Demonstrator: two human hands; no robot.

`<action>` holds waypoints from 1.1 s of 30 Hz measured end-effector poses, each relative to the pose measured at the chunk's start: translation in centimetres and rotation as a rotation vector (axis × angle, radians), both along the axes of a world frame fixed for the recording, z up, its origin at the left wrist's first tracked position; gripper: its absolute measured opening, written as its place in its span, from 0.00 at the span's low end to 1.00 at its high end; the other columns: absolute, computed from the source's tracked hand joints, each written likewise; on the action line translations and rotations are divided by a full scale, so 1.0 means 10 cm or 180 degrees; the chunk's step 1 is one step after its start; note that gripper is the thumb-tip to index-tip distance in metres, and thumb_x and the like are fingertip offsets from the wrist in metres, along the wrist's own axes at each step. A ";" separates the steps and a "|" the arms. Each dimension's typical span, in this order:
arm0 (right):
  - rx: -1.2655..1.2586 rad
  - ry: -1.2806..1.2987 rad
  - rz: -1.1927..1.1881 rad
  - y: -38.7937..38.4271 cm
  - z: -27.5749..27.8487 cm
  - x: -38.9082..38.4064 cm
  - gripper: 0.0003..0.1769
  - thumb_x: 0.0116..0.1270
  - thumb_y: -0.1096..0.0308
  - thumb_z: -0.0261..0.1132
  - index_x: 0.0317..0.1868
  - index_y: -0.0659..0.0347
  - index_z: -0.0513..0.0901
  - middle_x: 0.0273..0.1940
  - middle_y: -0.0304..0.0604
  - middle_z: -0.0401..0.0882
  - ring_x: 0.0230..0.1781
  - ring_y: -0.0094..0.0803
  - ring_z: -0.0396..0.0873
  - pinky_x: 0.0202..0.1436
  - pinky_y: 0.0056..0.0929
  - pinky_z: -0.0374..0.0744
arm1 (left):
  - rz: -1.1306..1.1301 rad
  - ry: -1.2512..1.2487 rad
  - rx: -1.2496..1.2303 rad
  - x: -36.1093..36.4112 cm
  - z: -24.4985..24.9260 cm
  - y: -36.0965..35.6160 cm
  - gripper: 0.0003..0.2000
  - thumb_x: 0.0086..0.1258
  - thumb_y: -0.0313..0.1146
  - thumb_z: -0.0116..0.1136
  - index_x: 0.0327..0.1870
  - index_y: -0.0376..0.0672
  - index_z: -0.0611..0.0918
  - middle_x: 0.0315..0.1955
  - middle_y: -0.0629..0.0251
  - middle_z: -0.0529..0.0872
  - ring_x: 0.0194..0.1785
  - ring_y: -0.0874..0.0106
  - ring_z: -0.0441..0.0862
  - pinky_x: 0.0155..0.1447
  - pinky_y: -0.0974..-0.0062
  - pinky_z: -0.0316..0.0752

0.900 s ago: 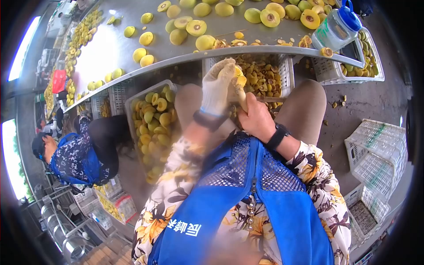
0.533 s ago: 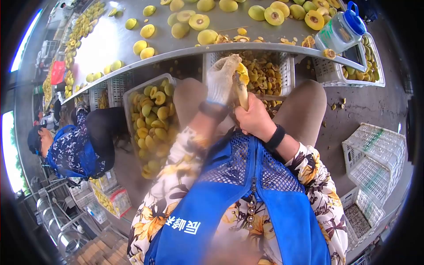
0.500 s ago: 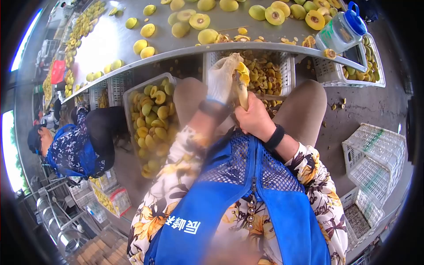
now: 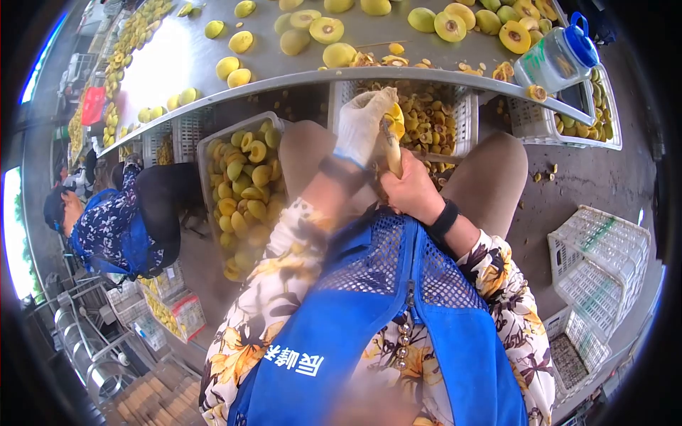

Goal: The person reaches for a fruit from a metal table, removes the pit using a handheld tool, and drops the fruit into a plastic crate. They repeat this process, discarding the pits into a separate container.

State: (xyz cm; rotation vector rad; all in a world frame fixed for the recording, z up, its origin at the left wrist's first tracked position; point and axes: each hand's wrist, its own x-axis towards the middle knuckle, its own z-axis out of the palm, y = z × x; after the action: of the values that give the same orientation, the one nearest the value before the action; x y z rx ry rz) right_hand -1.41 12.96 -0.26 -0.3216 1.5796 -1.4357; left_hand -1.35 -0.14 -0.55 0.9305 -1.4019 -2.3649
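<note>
1. Tabletop [image 4: 202,74] of metal spans the upper part of the frame, bearing cut yellow-green fruit [image 4: 327,30].
2. Co-worker [image 4: 106,231] in a dark patterned top and blue apron sits at the left of the frame.
3. Left crate [image 4: 204,167], left of centre, holds fruit halves.
4. Central crate [image 4: 465,124], below the tabletop's edge, holds smaller cut pieces.
5. Bottle [image 4: 550,62] with a blue lid stands at upper right.
6. Left hand [image 4: 360,122], gloved, curls against the fruit piece; its exact fingertip grip is unclear. Right hand [image 4: 415,189], bare, closes around the pale handle [image 4: 393,154].
7. Fruit piece [image 4: 396,122], yellow, sits at upper centre, against the handle's upper end.
</note>
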 end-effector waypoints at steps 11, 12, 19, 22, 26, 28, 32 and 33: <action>-0.0254 0.2017 -0.0322 -0.02 -0.53 0.12 0.10 0.60 0.73 0.52 0.43 0.63 0.66 0.19 0.37 0.68 0.08 0.20 0.63 0.10 0.22 0.65 | -0.0400 -0.0076 -0.0097 0.06 -0.25 -0.12 0.13 0.66 0.38 0.55 0.41 0.36 0.78 0.27 0.61 0.81 0.27 0.71 0.79 0.32 0.77 0.75; -0.0274 0.1978 -0.0288 -0.02 -0.53 0.12 0.10 0.60 0.73 0.52 0.43 0.63 0.66 0.19 0.37 0.68 0.08 0.20 0.63 0.10 0.21 0.65 | -0.0425 0.0127 0.0219 0.12 -0.18 -0.13 0.14 0.66 0.39 0.55 0.43 0.36 0.77 0.29 0.60 0.81 0.28 0.70 0.79 0.33 0.76 0.76; -0.0169 -0.0728 0.0096 -0.12 0.01 0.02 0.12 0.59 0.75 0.50 0.44 0.63 0.64 0.18 0.36 0.65 0.08 0.20 0.63 0.09 0.21 0.65 | -0.0037 0.0492 0.1046 0.21 -0.15 -0.12 0.17 0.67 0.40 0.53 0.49 0.36 0.74 0.35 0.55 0.80 0.33 0.65 0.80 0.35 0.68 0.78; 0.0160 -0.0855 0.0098 -0.12 0.18 0.04 0.12 0.58 0.76 0.49 0.44 0.63 0.63 0.18 0.35 0.65 0.08 0.20 0.62 0.09 0.21 0.65 | 0.0132 0.0391 0.0253 0.18 -0.14 -0.02 0.15 0.67 0.37 0.53 0.48 0.35 0.74 0.33 0.55 0.81 0.31 0.65 0.80 0.34 0.68 0.77; 0.0134 -0.1221 -0.0028 -0.07 0.18 0.06 0.14 0.58 0.75 0.51 0.45 0.64 0.63 0.18 0.36 0.66 0.09 0.20 0.63 0.09 0.21 0.66 | 0.0236 0.0292 -0.0267 0.15 -0.08 0.08 0.13 0.67 0.36 0.53 0.45 0.35 0.76 0.29 0.56 0.81 0.27 0.67 0.78 0.32 0.72 0.76; 0.0042 -0.0828 -0.0112 -0.06 0.11 0.12 0.13 0.58 0.75 0.52 0.44 0.64 0.64 0.19 0.37 0.67 0.09 0.21 0.64 0.10 0.22 0.66 | 0.0115 0.0341 0.0399 0.16 -0.06 0.06 0.12 0.66 0.36 0.53 0.44 0.35 0.77 0.28 0.56 0.81 0.26 0.69 0.78 0.30 0.75 0.75; 0.0005 0.1033 -0.0181 -0.04 -0.30 0.26 0.12 0.58 0.75 0.53 0.43 0.65 0.65 0.20 0.38 0.69 0.09 0.21 0.64 0.11 0.23 0.66 | -0.0167 0.0283 0.0914 0.21 0.03 0.02 0.13 0.66 0.37 0.53 0.44 0.36 0.77 0.28 0.56 0.82 0.25 0.69 0.77 0.29 0.77 0.74; -0.0015 0.1618 -0.0233 -0.04 -0.38 0.28 0.11 0.57 0.75 0.52 0.42 0.64 0.65 0.20 0.38 0.69 0.09 0.22 0.64 0.11 0.23 0.66 | -0.0200 0.0167 0.0733 0.22 0.08 0.02 0.14 0.66 0.38 0.53 0.44 0.36 0.76 0.28 0.55 0.82 0.25 0.69 0.78 0.29 0.77 0.74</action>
State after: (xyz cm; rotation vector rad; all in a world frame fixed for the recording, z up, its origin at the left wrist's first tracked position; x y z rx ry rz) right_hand 1.40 12.53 -4.10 -0.6787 2.0076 -1.4876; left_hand 0.81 0.09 0.21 0.8832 -1.1741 -2.6195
